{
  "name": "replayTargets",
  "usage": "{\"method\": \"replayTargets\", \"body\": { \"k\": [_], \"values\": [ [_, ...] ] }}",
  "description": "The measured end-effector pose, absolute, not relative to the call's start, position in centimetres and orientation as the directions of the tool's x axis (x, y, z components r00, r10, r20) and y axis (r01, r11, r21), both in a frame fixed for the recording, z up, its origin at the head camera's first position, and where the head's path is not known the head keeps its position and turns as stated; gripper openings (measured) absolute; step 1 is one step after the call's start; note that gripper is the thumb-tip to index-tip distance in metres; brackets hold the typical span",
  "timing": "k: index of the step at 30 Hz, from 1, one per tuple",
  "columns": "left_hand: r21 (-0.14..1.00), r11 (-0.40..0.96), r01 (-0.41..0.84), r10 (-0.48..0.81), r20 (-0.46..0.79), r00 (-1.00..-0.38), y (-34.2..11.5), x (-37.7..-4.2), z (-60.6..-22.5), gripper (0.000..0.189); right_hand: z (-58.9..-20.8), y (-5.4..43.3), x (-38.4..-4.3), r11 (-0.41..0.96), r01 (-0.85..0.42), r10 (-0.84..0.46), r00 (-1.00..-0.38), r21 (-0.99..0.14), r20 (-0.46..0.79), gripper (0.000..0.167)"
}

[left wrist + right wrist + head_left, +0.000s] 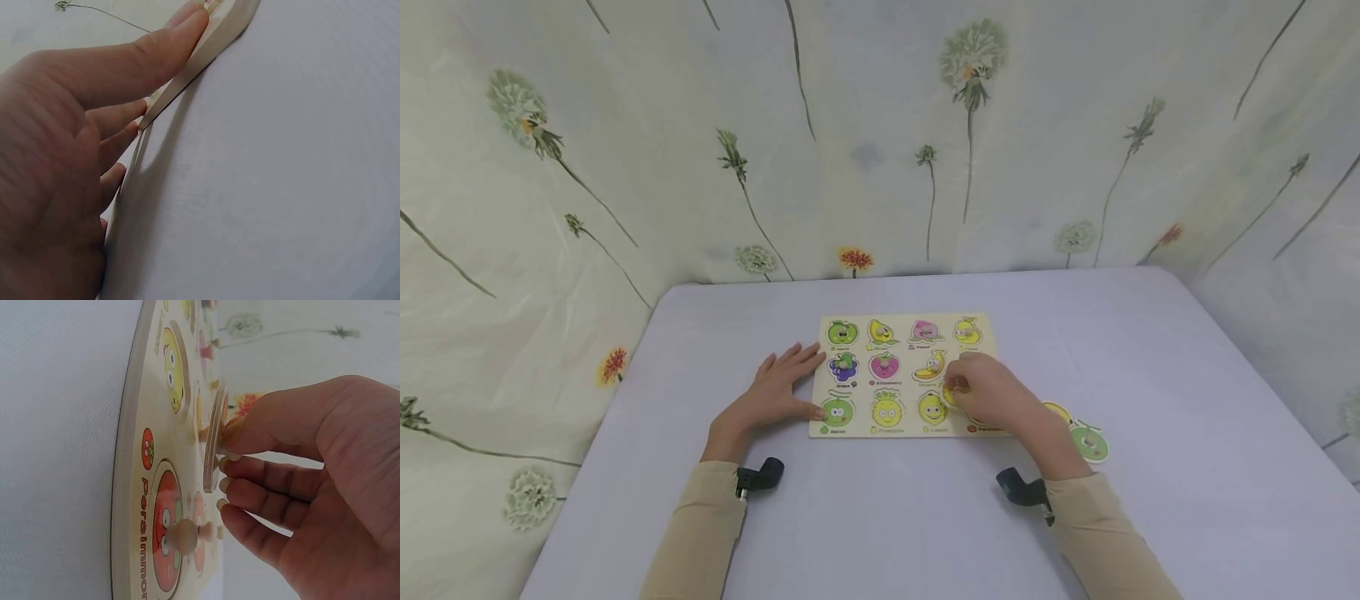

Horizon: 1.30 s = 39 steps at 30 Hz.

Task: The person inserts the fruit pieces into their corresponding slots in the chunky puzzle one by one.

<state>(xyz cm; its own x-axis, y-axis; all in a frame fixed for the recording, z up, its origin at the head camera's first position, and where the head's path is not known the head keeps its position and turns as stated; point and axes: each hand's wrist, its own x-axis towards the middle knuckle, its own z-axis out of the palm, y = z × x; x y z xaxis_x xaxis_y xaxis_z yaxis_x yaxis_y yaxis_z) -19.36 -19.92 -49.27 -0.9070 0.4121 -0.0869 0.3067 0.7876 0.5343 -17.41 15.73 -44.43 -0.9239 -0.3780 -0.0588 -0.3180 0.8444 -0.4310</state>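
Note:
A wooden fruit puzzle board (904, 433) lies flat on the table, printed with rows of fruit faces. My right hand (992, 392) pinches a thin yellow puzzle piece (214, 440) between thumb and fingers, just above the board. In the right wrist view the piece is tilted almost edge-on, near the lemon picture (173, 372), so its fruit is hard to tell. Below it sits the persimmon piece (165, 562) with a round wooden knob (182, 536). My left hand (772, 392) rests at the board's left edge, fingers spread, thumb on the corner by the melon picture (837, 411).
Right of the board, beside my right wrist, lie a loose green melon piece (1090, 443) and a yellow piece (1060, 410) partly hidden by the arm. The table (880, 517) has a white cover. A flower-patterned curtain (865, 142) hangs behind it.

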Motion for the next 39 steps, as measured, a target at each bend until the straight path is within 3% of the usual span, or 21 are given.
{"method": "replayTargets", "body": {
  "k": [39],
  "values": [
    [0.530, 0.795, 0.294, 0.401, -0.096, -0.911, -19.9, -19.5, -49.4, 0.104, -44.7, 12.2, -16.8, 0.801, -0.377, -0.437, -0.899, -0.465, -0.024, 0.014]
  ]
}}
